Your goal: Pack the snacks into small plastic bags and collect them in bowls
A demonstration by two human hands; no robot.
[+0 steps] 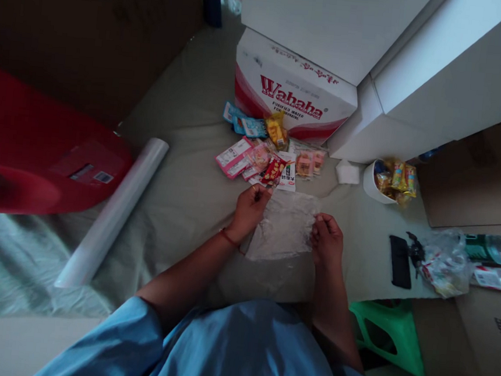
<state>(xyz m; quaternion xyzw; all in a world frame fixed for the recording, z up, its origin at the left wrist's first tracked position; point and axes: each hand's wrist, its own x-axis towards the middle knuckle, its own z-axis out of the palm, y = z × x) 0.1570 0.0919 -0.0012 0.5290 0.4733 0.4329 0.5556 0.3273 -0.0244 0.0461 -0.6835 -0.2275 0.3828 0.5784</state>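
A clear plastic bag (pixel 285 229) lies spread between my two hands, over the cloth-covered surface. My right hand (pixel 328 240) is closed, pinching the bag's right edge. My left hand (pixel 249 211) is also closed at the bag's upper left corner, with its fingertips by a small red snack packet (pixel 275 170). Whether those fingers touch the packet too, I cannot tell. Just beyond, a loose pile holds pink-and-white packets (pixel 234 156), blue packets (pixel 249 126), a yellow packet (pixel 276 130) and clear-wrapped snacks (pixel 309 163).
A Wahaha water carton (pixel 294 92) stands behind the pile. On the right are a white tub of wrapped snacks (pixel 377 184), a black phone (pixel 399 261) and a crumpled plastic bag (pixel 448 264). To the left lie a plastic film roll (pixel 114 211) and a red container (pixel 52 153).
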